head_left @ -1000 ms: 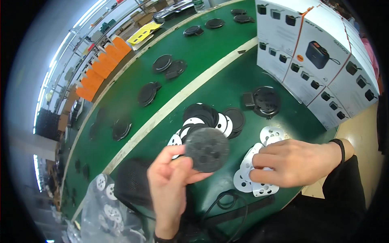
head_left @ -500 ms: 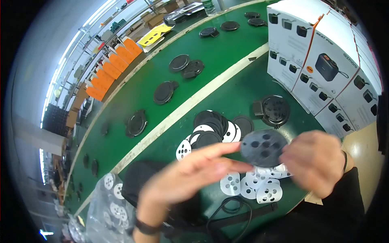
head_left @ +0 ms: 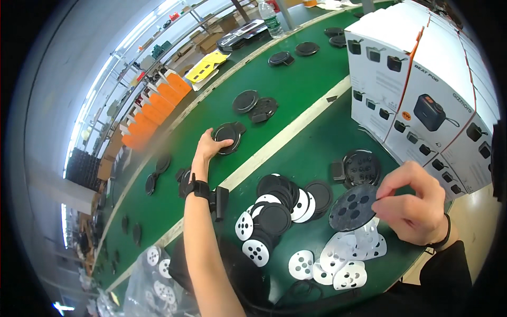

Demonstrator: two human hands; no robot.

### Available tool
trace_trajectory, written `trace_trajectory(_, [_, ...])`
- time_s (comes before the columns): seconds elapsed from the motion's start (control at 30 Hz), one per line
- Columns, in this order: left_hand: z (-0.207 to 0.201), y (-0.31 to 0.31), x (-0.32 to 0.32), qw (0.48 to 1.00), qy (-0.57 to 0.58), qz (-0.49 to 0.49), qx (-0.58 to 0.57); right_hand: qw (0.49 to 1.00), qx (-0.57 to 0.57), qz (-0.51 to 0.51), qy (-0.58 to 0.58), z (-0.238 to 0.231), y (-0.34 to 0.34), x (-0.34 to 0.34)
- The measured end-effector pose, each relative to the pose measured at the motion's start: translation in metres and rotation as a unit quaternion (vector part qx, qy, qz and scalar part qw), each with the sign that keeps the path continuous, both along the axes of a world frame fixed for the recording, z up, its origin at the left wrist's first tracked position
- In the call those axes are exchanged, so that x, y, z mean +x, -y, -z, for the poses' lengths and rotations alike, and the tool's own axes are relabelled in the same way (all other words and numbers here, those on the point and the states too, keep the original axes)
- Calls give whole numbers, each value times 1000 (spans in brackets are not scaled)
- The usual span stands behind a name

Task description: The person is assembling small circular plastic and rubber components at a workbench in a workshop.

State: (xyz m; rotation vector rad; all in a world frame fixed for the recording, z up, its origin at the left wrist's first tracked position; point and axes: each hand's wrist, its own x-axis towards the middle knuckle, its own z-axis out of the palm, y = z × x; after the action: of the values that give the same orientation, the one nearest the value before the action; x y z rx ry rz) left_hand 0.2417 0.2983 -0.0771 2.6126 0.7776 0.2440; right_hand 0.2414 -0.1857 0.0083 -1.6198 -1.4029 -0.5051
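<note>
Stretched out over the green belt, my left hand (head_left: 209,145) grips a round black plastic part (head_left: 230,135) by its near edge, thumb on top and the other fingers partly hidden. My right hand (head_left: 414,203) pinches a thin dark grey disc with several round holes (head_left: 348,211), held tilted above the bench. Just behind that disc lies another round black part with a side tab (head_left: 361,168). Left of the disc is a heap of black discs (head_left: 274,217), some showing white faces with holes. White perforated backing sheets (head_left: 349,276) lie below the disc.
White printed boxes (head_left: 417,100) are stacked at the right. More round black parts (head_left: 261,110) sit along the belt. A clear bag of white discs (head_left: 153,288) lies at the lower left, beside a black bundle (head_left: 232,274). A plastic bottle (head_left: 270,21) stands far back.
My left hand has left the perforated disc, reached forward onto the belt and taken hold of a round black part. The disc stays in my right hand, slightly lower and tilted.
</note>
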Motion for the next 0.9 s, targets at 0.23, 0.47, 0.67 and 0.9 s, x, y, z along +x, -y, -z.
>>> trace_trajectory(0.23, [-7,32,2,960,118,-46,-250,999,-11,-25,-24,3,3,3])
trace_trajectory(0.47, [-10,41,-2,917,186,-75,-344,1000,9,10,5,4,-1,3])
trace_trajectory(0.67, [-13,41,-3,909,189,-77,-363,1000,4,6,-17,2,3,6])
trace_trajectory(0.9, [-94,126,-47,893,213,54,-392,989,55,-17,-136,0,9,11])
